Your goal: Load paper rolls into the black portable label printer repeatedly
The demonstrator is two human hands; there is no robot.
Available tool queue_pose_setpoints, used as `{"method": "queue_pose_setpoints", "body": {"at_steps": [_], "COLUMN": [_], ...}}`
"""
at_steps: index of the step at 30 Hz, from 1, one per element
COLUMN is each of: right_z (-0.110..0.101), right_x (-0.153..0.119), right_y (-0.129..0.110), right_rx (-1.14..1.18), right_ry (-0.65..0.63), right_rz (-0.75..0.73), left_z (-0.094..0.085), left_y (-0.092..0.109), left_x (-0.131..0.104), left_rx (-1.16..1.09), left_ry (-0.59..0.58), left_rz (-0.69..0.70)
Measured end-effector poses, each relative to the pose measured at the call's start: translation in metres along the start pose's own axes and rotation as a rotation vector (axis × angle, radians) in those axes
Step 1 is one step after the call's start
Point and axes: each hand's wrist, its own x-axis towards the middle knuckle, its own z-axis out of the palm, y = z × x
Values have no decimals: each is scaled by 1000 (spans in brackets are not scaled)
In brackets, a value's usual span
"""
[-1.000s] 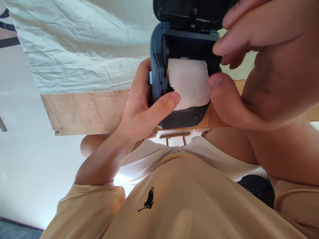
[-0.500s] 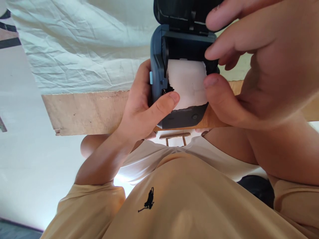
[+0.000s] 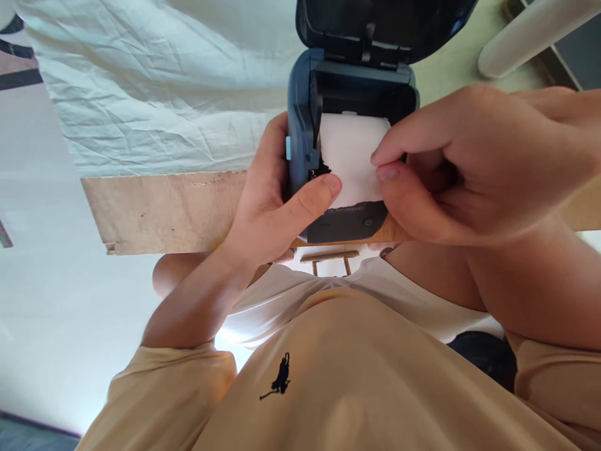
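A dark blue-grey label printer (image 3: 299, 119) lies at the table's near edge, its black lid (image 3: 380, 28) swung open away from me. White paper (image 3: 353, 156) comes out of its bay and lies over the front, with a torn lower edge. My left hand (image 3: 277, 200) grips the printer's left side, its thumb resting on the paper's left edge. At the right edge of the paper, my right hand (image 3: 451, 163) pinches with thumb and forefinger; its other fingers are curled under. The back of the bay is dark, and any roll inside is hidden.
A pale green cloth (image 3: 178, 81) covers the table, with a bare wooden edge (image 3: 164, 213) in front. A white cylinder (image 3: 535, 37) lies at the far right beside a dark grey object (image 3: 580, 47). My legs and a wooden stool (image 3: 328, 257) are below.
My right hand has come down from beside the lid, and its spread fingers have closed into a pinch at the paper's right edge. The printer has shifted slightly right.
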Motion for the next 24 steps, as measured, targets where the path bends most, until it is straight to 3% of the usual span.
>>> {"method": "queue_pose_setpoints", "body": {"at_steps": [2,4,13,24], "right_z": [-1,0,0,0], "right_x": [5,9,-1,-1], "right_y": [0,1,2,2], "right_rx": [-11,-34,-49,-87], "right_ry": [117,191,58,72], "right_rz": [-177,-264,-153,-137], "left_z": [0,0,3,4], "left_y": [2,4,11,0], "left_x": [-1,-1,0,-2], "left_rx": [5,10,38,63], "left_ry": [1,1,6,-2], "left_rz": [-2,-2,5,0]}}
